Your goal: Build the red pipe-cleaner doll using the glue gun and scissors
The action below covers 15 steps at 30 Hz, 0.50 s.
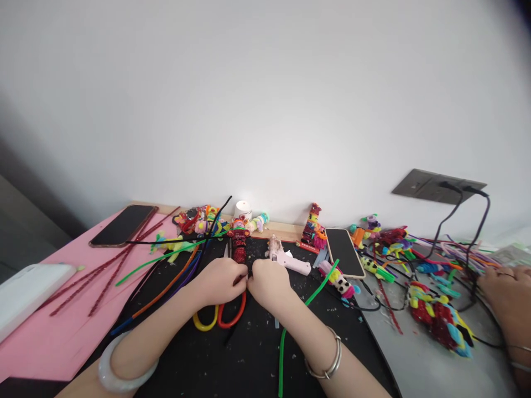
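Note:
My left hand (224, 281) and my right hand (269, 282) meet over the black mat (182, 354), both with curled fingers pinched close together. Whatever lies between the fingertips is hidden or too small to make out. Just beyond them is a red pipe-cleaner figure (239, 237) with a colourful head. Under my left hand and wrist lie scissors with one yellow and one red handle loop (232, 323). A pale pink glue gun (290, 261) rests right behind my right hand. A green pipe cleaner (282, 354) passes beneath my right forearm.
Phones (124, 225) (345, 252) lie on either side. Red glitter pipe cleaners (103, 271) cross the pink sheet (83, 331) beside a white box-like object (33, 293). Several pipe-cleaner figures (440, 318) and black cables (477, 249) fill the right. Another person's hand (506, 293) is at far right.

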{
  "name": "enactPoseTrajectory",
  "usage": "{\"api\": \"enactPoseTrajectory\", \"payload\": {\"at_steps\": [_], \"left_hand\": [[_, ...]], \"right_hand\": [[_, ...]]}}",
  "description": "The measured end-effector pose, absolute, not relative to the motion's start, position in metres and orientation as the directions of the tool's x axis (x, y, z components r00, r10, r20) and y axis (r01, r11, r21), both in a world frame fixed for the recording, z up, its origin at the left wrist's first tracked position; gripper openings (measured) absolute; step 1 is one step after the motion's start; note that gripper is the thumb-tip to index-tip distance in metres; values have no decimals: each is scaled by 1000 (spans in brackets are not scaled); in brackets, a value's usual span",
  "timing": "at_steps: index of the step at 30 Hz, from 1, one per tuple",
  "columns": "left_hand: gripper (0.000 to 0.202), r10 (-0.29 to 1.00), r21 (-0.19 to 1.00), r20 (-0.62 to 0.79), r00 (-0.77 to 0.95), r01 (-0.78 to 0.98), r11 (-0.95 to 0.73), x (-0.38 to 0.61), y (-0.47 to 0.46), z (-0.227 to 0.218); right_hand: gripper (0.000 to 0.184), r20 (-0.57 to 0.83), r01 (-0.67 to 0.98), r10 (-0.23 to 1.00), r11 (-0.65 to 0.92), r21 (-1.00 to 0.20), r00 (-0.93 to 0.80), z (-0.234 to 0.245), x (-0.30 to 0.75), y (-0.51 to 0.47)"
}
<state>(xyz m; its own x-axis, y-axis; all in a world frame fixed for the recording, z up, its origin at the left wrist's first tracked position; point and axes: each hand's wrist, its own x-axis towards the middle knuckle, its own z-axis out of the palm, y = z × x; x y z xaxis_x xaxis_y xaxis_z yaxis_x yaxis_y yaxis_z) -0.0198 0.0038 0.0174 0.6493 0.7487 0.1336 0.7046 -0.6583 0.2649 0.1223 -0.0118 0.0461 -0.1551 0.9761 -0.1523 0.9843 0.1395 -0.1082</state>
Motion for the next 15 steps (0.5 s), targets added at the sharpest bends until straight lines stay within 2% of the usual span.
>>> {"api": "enactPoseTrajectory", "payload": {"at_steps": [4,7,9,11,13,15], "left_hand": [[22,761,256,137,634,719,-646,-20,3,17],[26,764,249,142,630,724,-644,-21,2,17],[27,763,245,146,630,724,-645,-21,3,18],[27,765,237,161,624,727,-644,-22,4,20],[27,768,231,188,612,732,-641,-23,5,21],[28,770,233,220,598,735,-637,-24,6,22]], "right_hand": [[21,-92,990,991,86,-110,-96,48,128,-9],[15,15,977,996,90,-193,-89,48,132,-4],[7,106,935,987,147,-323,-119,47,136,-2],[9,168,835,976,205,-511,-137,45,141,-1],[12,157,669,979,202,-715,-128,42,147,0],[12,123,490,986,161,-857,-110,38,155,-1]]}}
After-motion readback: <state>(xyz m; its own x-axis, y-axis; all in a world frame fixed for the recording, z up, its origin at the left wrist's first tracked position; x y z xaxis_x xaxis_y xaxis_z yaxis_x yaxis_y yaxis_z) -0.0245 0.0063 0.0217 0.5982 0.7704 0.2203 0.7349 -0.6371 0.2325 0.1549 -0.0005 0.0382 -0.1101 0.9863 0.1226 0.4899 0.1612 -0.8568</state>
